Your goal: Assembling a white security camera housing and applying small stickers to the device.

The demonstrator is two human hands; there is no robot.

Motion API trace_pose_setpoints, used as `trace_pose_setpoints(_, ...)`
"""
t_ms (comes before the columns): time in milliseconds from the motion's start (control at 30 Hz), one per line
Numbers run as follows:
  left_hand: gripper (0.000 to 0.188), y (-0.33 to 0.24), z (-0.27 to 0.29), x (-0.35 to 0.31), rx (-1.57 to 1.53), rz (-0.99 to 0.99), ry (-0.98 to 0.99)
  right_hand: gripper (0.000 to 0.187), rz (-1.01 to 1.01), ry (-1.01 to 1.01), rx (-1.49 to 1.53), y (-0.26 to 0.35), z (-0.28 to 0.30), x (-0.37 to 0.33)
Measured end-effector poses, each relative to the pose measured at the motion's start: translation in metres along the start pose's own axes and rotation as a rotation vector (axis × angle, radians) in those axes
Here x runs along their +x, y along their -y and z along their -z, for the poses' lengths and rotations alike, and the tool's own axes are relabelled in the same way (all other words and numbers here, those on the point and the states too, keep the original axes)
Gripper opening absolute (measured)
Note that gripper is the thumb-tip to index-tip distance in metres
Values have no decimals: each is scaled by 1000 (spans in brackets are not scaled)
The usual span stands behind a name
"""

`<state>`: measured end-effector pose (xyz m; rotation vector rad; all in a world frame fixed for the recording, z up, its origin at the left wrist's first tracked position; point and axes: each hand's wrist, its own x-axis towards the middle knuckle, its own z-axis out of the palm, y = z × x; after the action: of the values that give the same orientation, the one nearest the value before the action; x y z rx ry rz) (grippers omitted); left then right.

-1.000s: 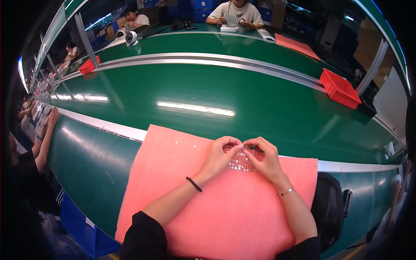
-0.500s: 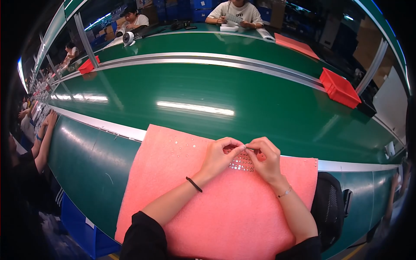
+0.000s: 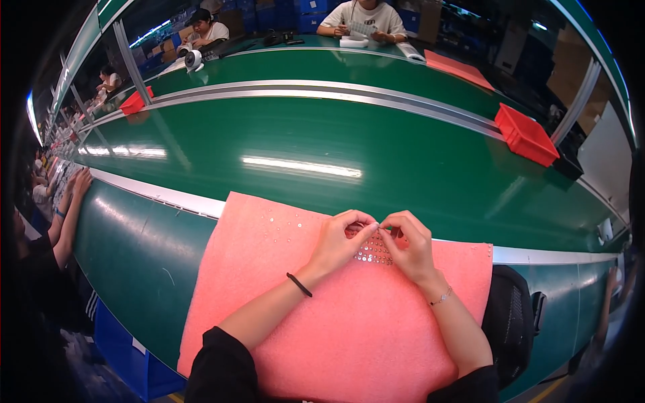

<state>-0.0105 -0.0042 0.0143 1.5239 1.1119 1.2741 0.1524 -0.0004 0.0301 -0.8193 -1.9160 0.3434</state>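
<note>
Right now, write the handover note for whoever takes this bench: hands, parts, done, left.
Left hand and right hand: fingertips pinched together over a cluster of small shiny parts, though any held piece is too small to see.
Parts lie in rows on the pink foam mat; a few loose ones sit at its upper left.
Done: several rows laid.
Left: the loose ones.

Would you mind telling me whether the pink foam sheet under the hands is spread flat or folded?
Spread flat. The pink foam sheet lies open in one layer across the green bench, edges uncurled, with both hands resting on top.
</note>
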Motion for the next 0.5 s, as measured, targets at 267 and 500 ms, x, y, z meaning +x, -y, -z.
trace_pose_setpoints(267, 15, -5, 1, 0, 26, -25, 49, 15, -47, -3, 27, -5, -1, -2)
trace_pose_setpoints(500, 16, -6, 2, -1, 35, 5, 58, 16, -33, -19, 52, -7, -1, -3)
